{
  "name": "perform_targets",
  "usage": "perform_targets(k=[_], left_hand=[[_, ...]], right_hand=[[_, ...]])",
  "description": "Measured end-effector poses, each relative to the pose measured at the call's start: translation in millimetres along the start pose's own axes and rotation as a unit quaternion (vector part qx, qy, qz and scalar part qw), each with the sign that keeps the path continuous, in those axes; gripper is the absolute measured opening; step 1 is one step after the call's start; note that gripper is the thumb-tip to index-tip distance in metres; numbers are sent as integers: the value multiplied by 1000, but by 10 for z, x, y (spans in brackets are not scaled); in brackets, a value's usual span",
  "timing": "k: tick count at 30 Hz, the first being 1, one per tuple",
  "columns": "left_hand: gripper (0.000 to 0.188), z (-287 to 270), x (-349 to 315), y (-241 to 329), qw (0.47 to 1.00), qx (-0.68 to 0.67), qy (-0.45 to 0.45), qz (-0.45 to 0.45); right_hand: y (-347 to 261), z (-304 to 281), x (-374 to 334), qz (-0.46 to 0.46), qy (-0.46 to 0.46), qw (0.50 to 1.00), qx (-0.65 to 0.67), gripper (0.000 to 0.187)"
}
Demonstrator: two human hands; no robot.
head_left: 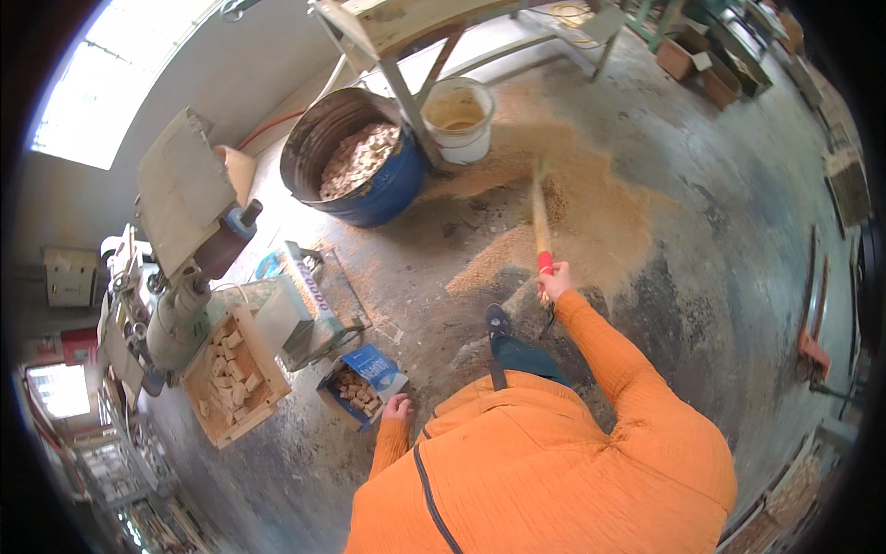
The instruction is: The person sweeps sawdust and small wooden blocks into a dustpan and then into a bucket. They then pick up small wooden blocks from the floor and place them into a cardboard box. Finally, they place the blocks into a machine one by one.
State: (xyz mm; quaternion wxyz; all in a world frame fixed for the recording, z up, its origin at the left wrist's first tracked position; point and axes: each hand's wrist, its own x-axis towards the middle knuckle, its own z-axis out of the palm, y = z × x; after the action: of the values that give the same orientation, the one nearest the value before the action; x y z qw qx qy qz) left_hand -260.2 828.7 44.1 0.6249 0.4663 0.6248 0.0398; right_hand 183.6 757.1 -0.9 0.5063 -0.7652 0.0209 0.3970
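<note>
Two bare hands, head view: right and left of one person in an orange garment; the only view supplied.
Right hand (556, 280): closed around the red grip of a hand broom (542, 217), arm extended forward.
Left hand (398, 406): low, at the right edge of a blue carton (377, 362) of small wooden blocks; whether it touches or grips the carton, cannot tell.
Broom: pale shaft pointing away from the wearer, far end over the sawdust (604, 203); that end is blurred, so floor contact is unconfirmed.
Sawdust: broad patch beyond and right of the broom, plus a narrower ridge to its left.
Drum and bucket: blue drum (374, 201) of wood offcuts and white bucket (461, 146) stand side by side near the patch's far left edge. Judged risk: a wide leftward stroke could knock the bucket or scatter dust beneath the workbench (397, 88).
Footing: dark shoe (498, 319) beside the ridge; loose dust underfoot could cause a slip.
Carton: flap raised, beside the left hand. A careless twist of the body could drag it and spill blocks.
Air: a brisk stroke could raise fine dust.
</note>
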Motion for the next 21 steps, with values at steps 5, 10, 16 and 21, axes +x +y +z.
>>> perform_targets(k=[5, 10, 16, 21], left_hand=[[31, 68, -346, -694, 998, 34, 11, -48], [27, 267, -769, -1366, 997, 56, 15, -49], [29, 244, -1410, -1702, 995, 39, 58, -67], [27, 250, -1864, -1890, 976, -57, 180, -112]], right_hand=[[117, -276, -1300, 101, -179, 978, 23, 56], [526, -196, -2067, 132, -343, 928, -56, 51], [1397, 339, -1692, 99, -378, 900, -193, 48], [1346, -202, -755, 106, -205, 969, -84, 21]])
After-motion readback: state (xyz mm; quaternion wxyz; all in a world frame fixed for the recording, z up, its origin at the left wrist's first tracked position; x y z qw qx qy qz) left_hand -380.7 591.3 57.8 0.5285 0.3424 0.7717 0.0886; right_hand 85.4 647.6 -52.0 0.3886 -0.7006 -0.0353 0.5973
